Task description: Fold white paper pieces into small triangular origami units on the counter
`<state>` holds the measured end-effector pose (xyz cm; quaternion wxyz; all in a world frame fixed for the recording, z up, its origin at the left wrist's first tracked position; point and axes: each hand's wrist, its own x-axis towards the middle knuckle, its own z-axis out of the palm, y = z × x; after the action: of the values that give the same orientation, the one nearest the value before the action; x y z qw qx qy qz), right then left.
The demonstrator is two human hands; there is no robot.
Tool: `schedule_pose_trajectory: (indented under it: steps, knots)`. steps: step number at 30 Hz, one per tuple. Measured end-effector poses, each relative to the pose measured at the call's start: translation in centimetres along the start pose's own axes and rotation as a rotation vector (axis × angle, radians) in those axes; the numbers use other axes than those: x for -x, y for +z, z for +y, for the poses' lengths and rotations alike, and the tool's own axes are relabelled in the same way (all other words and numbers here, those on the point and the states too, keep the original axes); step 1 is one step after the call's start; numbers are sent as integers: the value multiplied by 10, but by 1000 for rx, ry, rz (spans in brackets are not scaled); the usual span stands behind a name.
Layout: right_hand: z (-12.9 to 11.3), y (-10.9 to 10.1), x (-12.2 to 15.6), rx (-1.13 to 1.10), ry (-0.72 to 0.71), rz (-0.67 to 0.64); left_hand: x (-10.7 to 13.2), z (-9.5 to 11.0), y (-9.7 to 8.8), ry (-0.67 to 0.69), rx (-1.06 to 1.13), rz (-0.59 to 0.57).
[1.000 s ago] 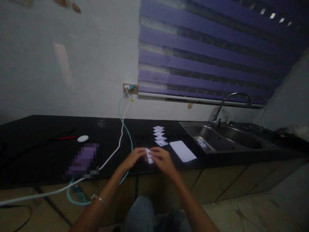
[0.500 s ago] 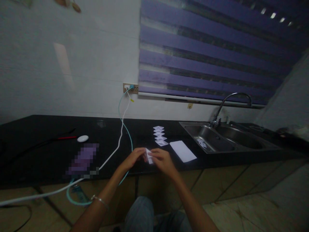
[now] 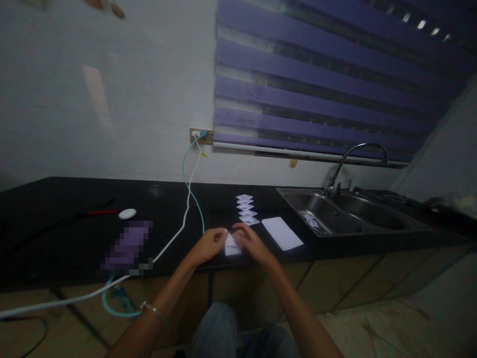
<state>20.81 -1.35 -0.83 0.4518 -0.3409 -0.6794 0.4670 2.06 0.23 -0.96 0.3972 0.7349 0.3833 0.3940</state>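
Note:
A small piece of white paper (image 3: 233,248), folded to a point at its top, sits at the counter's front edge between my hands. My left hand (image 3: 208,245) pinches it at the upper left, thumb and forefinger together. From the other side, my right hand (image 3: 254,243) has its curled fingers on the paper's right edge; these fingers are slightly blurred. Beyond the hands, several folded white paper pieces (image 3: 246,211) lie in an overlapping column. Right of them rests a stack of flat white paper sheets (image 3: 283,233).
A steel double sink (image 3: 367,230) with a curved faucet (image 3: 341,164) is at the right, with a pale item (image 3: 311,222) in its left basin. White cable (image 3: 184,223) and teal cable (image 3: 197,201) cross the counter at left. A white oval object (image 3: 127,214) lies near a blurred-out purple item (image 3: 128,243).
The folded paper has turned and now faces up with its point away from me. My right fingers have lifted and spread slightly along its right side; the left hand stays nearly in place.

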Motion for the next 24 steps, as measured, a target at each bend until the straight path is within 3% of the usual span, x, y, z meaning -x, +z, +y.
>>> schedule_pose_trajectory:
  steps: [8,24]
  knots:
    - [0,0,-1,103,70,-23,3,1,2,126,-231,32]
    - [11,3,-3,95,128,40,0,-4,3,42,-131,-77]
